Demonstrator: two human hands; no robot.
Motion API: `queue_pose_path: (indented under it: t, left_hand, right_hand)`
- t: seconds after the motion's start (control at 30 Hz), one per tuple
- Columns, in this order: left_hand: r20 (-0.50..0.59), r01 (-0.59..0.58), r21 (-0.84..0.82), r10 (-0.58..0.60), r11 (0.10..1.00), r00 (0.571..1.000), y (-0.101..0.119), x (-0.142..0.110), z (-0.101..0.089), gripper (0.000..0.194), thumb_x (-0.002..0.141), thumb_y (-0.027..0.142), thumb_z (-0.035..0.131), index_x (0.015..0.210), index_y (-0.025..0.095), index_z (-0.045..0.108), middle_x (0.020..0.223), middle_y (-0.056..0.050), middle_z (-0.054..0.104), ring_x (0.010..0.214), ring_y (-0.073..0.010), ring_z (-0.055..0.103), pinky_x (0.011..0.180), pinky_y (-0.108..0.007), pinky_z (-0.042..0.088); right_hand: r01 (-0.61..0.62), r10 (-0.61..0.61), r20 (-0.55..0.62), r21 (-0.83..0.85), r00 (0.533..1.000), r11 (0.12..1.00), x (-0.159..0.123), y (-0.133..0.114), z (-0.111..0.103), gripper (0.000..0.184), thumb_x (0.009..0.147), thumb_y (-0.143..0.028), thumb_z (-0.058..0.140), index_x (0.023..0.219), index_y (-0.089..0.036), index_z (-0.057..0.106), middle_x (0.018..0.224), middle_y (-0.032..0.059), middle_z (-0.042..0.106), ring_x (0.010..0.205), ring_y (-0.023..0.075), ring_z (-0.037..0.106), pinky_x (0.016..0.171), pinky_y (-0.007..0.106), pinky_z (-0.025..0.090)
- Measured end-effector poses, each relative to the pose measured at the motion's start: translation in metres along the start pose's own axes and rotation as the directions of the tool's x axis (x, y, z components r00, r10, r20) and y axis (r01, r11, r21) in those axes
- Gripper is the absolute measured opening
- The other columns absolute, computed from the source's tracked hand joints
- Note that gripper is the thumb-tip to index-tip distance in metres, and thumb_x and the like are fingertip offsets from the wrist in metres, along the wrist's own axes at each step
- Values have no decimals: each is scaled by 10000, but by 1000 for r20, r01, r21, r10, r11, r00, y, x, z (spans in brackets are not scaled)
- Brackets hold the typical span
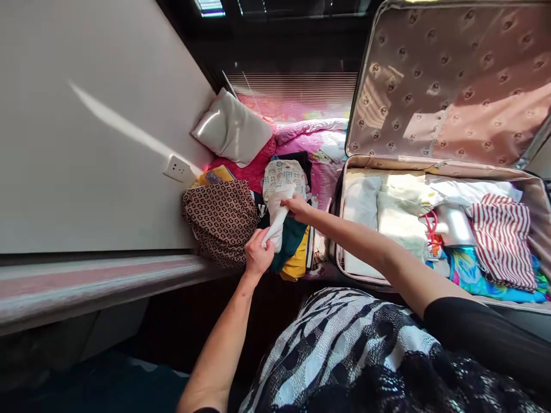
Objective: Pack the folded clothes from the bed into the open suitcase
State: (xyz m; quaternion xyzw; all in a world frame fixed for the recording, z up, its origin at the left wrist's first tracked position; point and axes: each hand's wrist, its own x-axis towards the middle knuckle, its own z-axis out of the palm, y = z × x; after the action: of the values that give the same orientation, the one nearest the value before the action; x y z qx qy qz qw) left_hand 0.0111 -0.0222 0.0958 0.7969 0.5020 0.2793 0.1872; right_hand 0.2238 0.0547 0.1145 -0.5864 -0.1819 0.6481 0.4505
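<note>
A white piece of cloth [279, 213] is stretched between my two hands; its exact kind I cannot make out. My left hand [259, 251] pinches its lower end, fingers closed. At its upper right side my right hand [296, 206] grips the fabric. Beneath and behind it lies a pile of clothes, with a pale patterned garment [284, 172] on top and dark green [291, 244] and yellow [298, 265] pieces lower down. Left of the pile sits a brown patterned cloth [221, 221], close to my left hand.
An open suitcase [340, 223] with folded clothes, including a red-and-white striped garment [503, 241], stands on the right, its lid [447, 80] raised. A white pillow [236, 129] rests by the wall, near a power socket [177, 168]. Pink bedding [325, 163] lies behind the pile.
</note>
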Motion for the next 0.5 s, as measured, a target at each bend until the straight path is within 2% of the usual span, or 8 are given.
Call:
queue_pose_path:
  t: [0.1,0.17,0.23,0.37,0.5]
  left_hand:
    - [-44,-178,-75,175,981,984,55,20,-7,405,918,141,572,1260,200,783,1064,-84,776,963,-234,765,916,-325,647]
    - [-43,-265,-126,261,956,964,95,39,3,426,920,129,579,1290,212,772,1075,-74,777,972,-222,755,930,-319,644]
    - [-33,-308,-179,307,934,951,132,60,20,425,918,125,593,1295,221,765,1088,-68,776,1000,-224,749,964,-331,640]
    - [12,-256,-330,275,908,961,187,98,65,397,908,99,600,1240,221,780,1099,-69,778,1032,-236,753,996,-348,627]
    - [92,-192,-495,271,847,958,217,124,106,363,886,71,574,1142,194,799,1046,-51,786,976,-216,760,937,-323,625]
  right_hand:
    - [75,-76,6,117,997,990,-25,-35,-44,310,704,-238,832,856,-208,564,733,-27,599,720,139,577,676,264,543]
    - [177,-182,-1,228,983,957,-43,-60,-83,320,644,-198,802,883,-199,589,784,-22,631,738,134,587,701,259,555]
    - [264,-262,-45,293,964,919,-57,-83,-124,321,629,-175,777,889,-196,591,799,-21,629,746,133,588,716,262,565]
    - [348,-304,-210,218,929,912,-70,-118,-197,277,748,-194,767,846,-220,509,734,-31,529,728,137,577,717,280,583]
    - [371,-311,-337,131,889,919,-75,-132,-266,294,881,-269,777,881,-243,484,741,-17,532,751,153,594,679,275,579]
